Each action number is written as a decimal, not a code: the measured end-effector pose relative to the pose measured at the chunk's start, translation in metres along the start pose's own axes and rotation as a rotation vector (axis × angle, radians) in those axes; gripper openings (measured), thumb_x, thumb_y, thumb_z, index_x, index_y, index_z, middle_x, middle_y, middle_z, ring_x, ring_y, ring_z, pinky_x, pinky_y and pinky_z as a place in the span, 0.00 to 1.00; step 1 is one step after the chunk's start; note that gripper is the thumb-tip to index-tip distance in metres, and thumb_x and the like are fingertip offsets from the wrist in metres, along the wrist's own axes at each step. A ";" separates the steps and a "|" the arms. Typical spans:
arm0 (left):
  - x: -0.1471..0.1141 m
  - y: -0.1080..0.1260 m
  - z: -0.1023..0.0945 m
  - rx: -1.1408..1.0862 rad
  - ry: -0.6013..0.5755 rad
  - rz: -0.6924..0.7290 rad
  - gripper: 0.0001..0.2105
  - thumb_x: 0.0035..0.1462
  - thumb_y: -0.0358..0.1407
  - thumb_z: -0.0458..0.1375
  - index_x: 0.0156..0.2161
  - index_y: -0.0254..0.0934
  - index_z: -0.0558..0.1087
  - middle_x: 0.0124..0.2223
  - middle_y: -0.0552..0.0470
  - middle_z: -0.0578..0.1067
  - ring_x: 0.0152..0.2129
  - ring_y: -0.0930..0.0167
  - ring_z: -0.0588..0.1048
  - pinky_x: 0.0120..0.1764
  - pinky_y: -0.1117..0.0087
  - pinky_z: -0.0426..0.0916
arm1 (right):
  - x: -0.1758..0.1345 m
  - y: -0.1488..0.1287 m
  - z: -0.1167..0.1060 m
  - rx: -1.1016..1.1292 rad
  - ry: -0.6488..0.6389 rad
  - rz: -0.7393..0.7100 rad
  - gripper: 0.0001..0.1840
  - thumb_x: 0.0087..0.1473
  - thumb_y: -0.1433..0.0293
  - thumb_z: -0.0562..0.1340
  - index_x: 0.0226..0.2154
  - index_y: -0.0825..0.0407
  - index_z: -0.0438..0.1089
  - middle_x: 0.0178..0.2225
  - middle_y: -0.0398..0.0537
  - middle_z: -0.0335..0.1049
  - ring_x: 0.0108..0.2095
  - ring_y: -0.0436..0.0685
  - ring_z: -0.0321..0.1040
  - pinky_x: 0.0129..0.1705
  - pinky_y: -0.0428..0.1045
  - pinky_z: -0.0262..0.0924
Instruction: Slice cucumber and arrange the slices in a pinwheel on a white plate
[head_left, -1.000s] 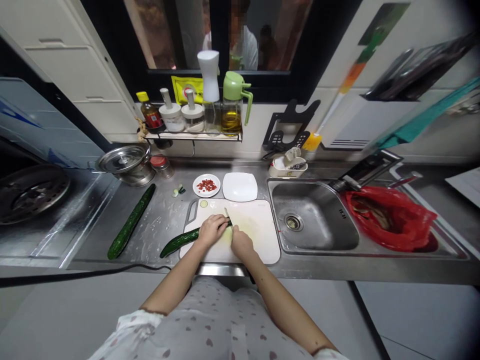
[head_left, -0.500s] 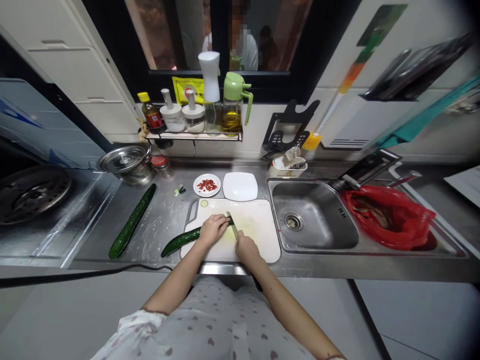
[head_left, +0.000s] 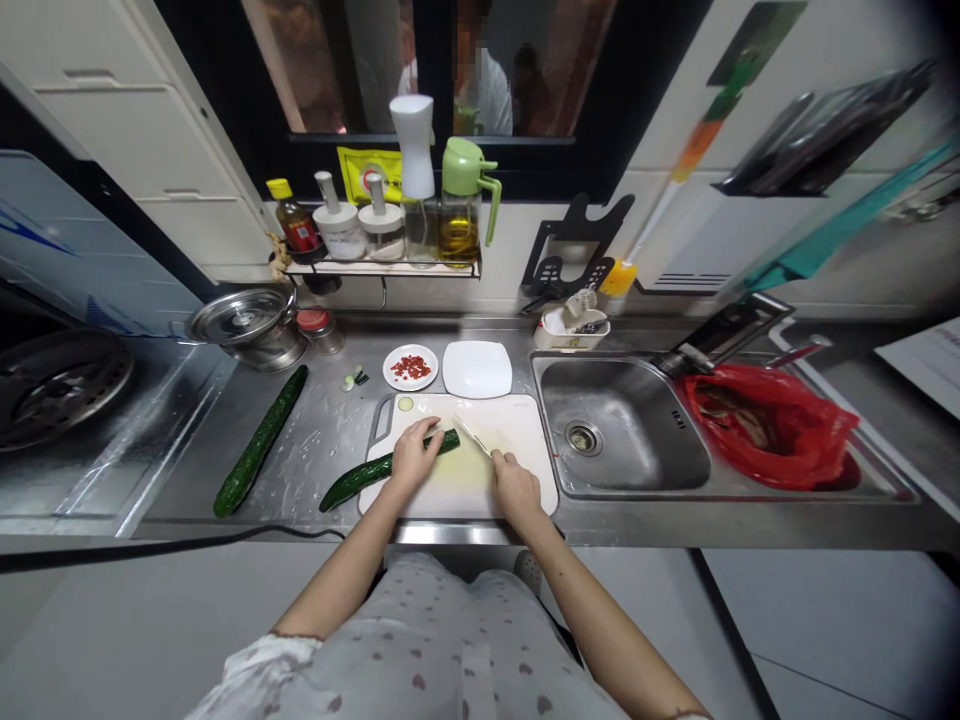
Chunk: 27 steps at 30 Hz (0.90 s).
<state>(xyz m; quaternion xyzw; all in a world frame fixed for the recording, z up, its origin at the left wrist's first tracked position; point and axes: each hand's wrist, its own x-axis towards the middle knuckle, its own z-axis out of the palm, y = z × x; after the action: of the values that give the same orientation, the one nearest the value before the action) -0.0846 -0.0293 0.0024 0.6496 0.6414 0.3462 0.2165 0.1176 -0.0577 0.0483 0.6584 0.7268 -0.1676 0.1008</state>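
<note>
A dark green cucumber [head_left: 358, 483] lies slantwise over the left part of the white cutting board [head_left: 487, 500], one end reaching past its edge onto the counter. My left hand [head_left: 414, 455] is closed around it near its cut right end. In my right hand [head_left: 516, 488] is a kitchen knife [head_left: 472, 436], its thin blade pointing up and left, just right of the cut end and apart from it. One round cucumber slice [head_left: 406, 404] rests at the board's top left corner. A second, whole cucumber [head_left: 262, 440] lies on the counter to the left.
Behind the board stand a small plate of chopped red pieces [head_left: 410, 384] and a white square plate [head_left: 477, 369]. Cucumber scraps [head_left: 355, 379] lie nearby. To the right are the sink [head_left: 622, 472] and a red plastic bag [head_left: 780, 455]; a lidded pot [head_left: 251, 330] stands left.
My right hand has drawn the knife right, away from the cucumber, and the blade is tilted more. My left hand has shifted slightly left along the cucumber, whose cut end now shows.
</note>
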 end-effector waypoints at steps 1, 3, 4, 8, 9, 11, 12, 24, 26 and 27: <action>0.000 -0.001 -0.001 -0.026 0.024 -0.024 0.13 0.61 0.40 0.53 0.49 0.40 0.73 0.48 0.48 0.77 0.46 0.66 0.74 0.50 0.63 0.68 | -0.001 0.002 0.000 -0.023 0.036 -0.005 0.18 0.61 0.77 0.48 0.51 0.49 0.62 0.44 0.52 0.67 0.38 0.54 0.69 0.38 0.48 0.54; 0.001 -0.003 -0.004 -0.074 0.052 -0.063 0.13 0.61 0.40 0.53 0.48 0.40 0.73 0.47 0.48 0.77 0.45 0.66 0.74 0.49 0.64 0.68 | -0.003 0.005 0.001 -0.056 0.122 -0.018 0.18 0.61 0.75 0.49 0.51 0.49 0.64 0.45 0.53 0.66 0.39 0.54 0.68 0.40 0.48 0.53; 0.002 -0.003 -0.006 -0.091 0.060 -0.079 0.13 0.61 0.41 0.53 0.47 0.40 0.73 0.47 0.48 0.78 0.44 0.67 0.75 0.48 0.64 0.68 | -0.004 0.007 0.001 -0.065 0.163 -0.026 0.18 0.61 0.74 0.50 0.51 0.49 0.64 0.45 0.53 0.66 0.40 0.55 0.67 0.41 0.48 0.53; 0.010 0.004 -0.015 -0.085 0.038 -0.055 0.13 0.60 0.43 0.54 0.46 0.40 0.74 0.46 0.49 0.78 0.45 0.66 0.74 0.49 0.64 0.67 | -0.007 0.010 0.004 -0.078 0.251 -0.068 0.17 0.61 0.72 0.51 0.51 0.50 0.66 0.49 0.54 0.65 0.41 0.56 0.64 0.43 0.49 0.51; 0.012 0.008 -0.017 -0.067 0.011 -0.018 0.13 0.60 0.43 0.55 0.46 0.40 0.75 0.47 0.49 0.77 0.46 0.66 0.73 0.50 0.63 0.67 | -0.008 0.011 0.005 -0.080 0.262 -0.082 0.17 0.61 0.73 0.51 0.51 0.50 0.67 0.49 0.54 0.64 0.41 0.56 0.63 0.43 0.49 0.50; 0.016 0.017 -0.020 -0.024 -0.080 0.078 0.15 0.57 0.44 0.57 0.47 0.41 0.75 0.48 0.49 0.77 0.48 0.65 0.72 0.53 0.62 0.64 | -0.008 0.011 0.006 -0.078 0.281 -0.106 0.18 0.62 0.72 0.50 0.51 0.50 0.67 0.51 0.54 0.64 0.41 0.56 0.63 0.43 0.49 0.50; 0.017 0.021 -0.021 0.003 -0.137 0.125 0.16 0.56 0.45 0.59 0.47 0.42 0.75 0.49 0.48 0.76 0.49 0.64 0.71 0.54 0.61 0.63 | -0.008 0.011 0.006 -0.072 0.289 -0.119 0.18 0.63 0.72 0.49 0.51 0.50 0.67 0.52 0.54 0.64 0.41 0.56 0.62 0.43 0.49 0.50; 0.018 0.044 -0.007 0.087 -0.326 0.183 0.12 0.53 0.41 0.62 0.43 0.44 0.77 0.47 0.49 0.76 0.48 0.63 0.70 0.56 0.57 0.58 | -0.010 0.012 0.006 -0.044 0.335 -0.156 0.18 0.60 0.72 0.52 0.51 0.49 0.68 0.52 0.54 0.64 0.39 0.56 0.62 0.42 0.49 0.50; 0.018 0.047 -0.004 0.057 -0.328 0.178 0.11 0.52 0.39 0.62 0.42 0.43 0.76 0.45 0.49 0.76 0.46 0.63 0.71 0.54 0.58 0.60 | -0.011 0.014 0.008 -0.035 0.347 -0.158 0.19 0.59 0.73 0.53 0.51 0.49 0.68 0.51 0.54 0.64 0.39 0.56 0.62 0.42 0.49 0.50; 0.017 0.049 -0.003 0.041 -0.320 0.173 0.10 0.52 0.38 0.62 0.41 0.42 0.76 0.44 0.49 0.77 0.45 0.64 0.71 0.53 0.60 0.61 | -0.011 0.015 0.010 -0.032 0.355 -0.160 0.19 0.58 0.73 0.53 0.51 0.49 0.68 0.51 0.54 0.64 0.38 0.56 0.62 0.42 0.49 0.50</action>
<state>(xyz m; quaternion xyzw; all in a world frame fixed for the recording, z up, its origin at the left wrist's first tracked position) -0.0539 -0.0169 0.0430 0.7533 0.5474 0.2427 0.2721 0.1329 -0.0703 0.0418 0.6161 0.7857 -0.0446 -0.0322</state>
